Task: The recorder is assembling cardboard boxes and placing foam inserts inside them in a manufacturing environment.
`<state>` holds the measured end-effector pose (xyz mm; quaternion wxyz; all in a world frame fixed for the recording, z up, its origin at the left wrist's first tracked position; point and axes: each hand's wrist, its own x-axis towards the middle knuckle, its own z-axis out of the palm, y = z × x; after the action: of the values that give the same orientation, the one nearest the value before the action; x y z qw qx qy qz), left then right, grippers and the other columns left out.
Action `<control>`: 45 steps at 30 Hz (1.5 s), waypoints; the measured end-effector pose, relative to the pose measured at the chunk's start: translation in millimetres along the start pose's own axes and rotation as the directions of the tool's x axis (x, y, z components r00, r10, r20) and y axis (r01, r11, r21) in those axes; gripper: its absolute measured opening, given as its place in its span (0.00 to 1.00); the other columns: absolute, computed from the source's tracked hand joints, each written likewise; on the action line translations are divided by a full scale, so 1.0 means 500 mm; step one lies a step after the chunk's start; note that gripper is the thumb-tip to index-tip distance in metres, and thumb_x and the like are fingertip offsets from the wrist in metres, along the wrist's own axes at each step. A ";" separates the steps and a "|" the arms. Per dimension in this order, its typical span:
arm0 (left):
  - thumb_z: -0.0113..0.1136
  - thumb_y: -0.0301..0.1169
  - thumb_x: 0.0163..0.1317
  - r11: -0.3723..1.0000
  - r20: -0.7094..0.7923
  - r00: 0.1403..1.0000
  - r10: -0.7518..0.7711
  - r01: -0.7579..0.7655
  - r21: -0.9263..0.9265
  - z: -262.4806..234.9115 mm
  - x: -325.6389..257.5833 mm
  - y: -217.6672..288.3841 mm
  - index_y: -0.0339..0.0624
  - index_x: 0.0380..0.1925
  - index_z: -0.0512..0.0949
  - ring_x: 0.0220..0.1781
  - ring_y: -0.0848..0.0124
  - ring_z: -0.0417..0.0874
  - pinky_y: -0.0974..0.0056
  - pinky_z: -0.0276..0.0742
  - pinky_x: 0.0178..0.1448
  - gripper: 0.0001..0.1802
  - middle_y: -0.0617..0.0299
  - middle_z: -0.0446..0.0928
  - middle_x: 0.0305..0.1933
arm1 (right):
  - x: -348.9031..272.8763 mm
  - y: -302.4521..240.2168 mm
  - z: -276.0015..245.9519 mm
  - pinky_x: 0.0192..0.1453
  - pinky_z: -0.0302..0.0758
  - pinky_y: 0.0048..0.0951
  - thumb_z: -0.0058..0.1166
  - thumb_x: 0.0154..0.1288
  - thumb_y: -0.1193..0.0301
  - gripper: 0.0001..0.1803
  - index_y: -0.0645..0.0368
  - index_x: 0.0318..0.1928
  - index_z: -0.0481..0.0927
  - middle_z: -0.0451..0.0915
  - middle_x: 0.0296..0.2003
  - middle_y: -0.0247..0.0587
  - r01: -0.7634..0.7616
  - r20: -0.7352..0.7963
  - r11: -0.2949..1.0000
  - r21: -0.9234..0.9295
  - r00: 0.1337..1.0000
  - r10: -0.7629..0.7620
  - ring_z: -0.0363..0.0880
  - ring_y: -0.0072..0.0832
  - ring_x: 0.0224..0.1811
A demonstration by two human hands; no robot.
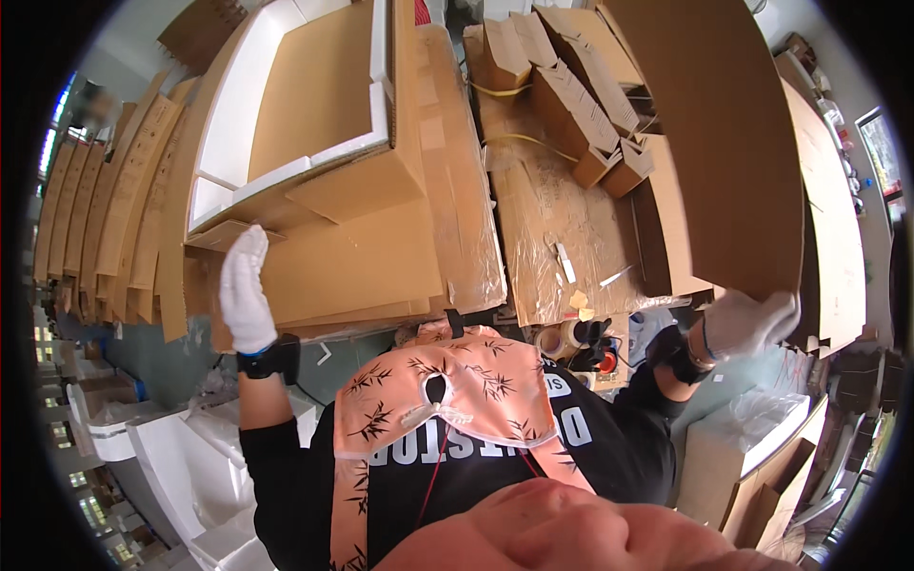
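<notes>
My left hand (248, 293), in a white glove, has its fingers stretched out at the left front corner of a large cardboard box (333, 257). The fingertips are by a small folded cardboard flap (228, 235); whether they press on it I cannot tell. White foam edging (228, 105) lines the rim around the box's brown inner panel (314, 90). Off to the right, my right hand (745, 325), also gloved in white, is at the near end of a tall brown cardboard panel (733, 143). Motion smears its fingers, so their grip is not clear.
Flattened cartons (105, 219) stand in a row at the left. Folded cardboard pieces (581, 105) lie on a film-wrapped carton stack (562, 228). Tape rolls (552, 341) sit close to my right side. White foam parts (181, 457) are at lower left, and a carton (733, 457) at lower right.
</notes>
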<state>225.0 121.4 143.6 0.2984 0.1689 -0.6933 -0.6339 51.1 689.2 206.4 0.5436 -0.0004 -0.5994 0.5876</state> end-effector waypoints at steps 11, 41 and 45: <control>0.42 0.58 0.75 0.736 0.038 0.992 0.124 -0.066 -0.674 -0.168 0.139 0.218 0.28 0.74 0.51 0.78 0.56 0.61 0.51 0.60 0.81 0.45 0.42 0.56 0.77 | -0.136 -0.050 0.347 0.69 0.71 0.33 0.50 0.76 0.67 0.19 0.68 0.58 0.77 0.81 0.55 0.43 -0.873 0.738 0.451 0.185 0.426 0.523 0.79 0.31 0.58; 0.57 0.42 0.65 0.882 0.093 0.967 0.235 -0.253 0.397 -0.118 0.126 0.274 0.35 0.49 0.80 0.40 0.65 0.82 0.60 0.78 0.48 0.22 0.54 0.82 0.38 | -0.150 -0.153 0.413 0.47 0.76 0.28 0.57 0.57 0.74 0.18 0.69 0.48 0.81 0.85 0.37 0.37 -0.067 0.958 0.963 -0.262 0.106 0.268 0.80 0.24 0.39; 0.54 0.55 0.70 0.928 0.235 0.968 -0.089 -0.005 0.372 -0.107 0.137 0.255 0.29 0.52 0.79 0.18 0.74 0.79 0.70 0.77 0.20 0.34 0.57 0.77 0.21 | -0.153 -0.129 0.429 0.56 0.76 0.32 0.56 0.63 0.72 0.23 0.68 0.58 0.77 0.84 0.47 0.46 -0.091 0.954 0.971 -0.223 0.184 0.236 0.81 0.33 0.49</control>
<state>224.6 55.4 283.4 0.1586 0.1566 -0.8281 -0.5144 -16.2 469.1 262.3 -0.0232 0.2747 -0.8361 0.4744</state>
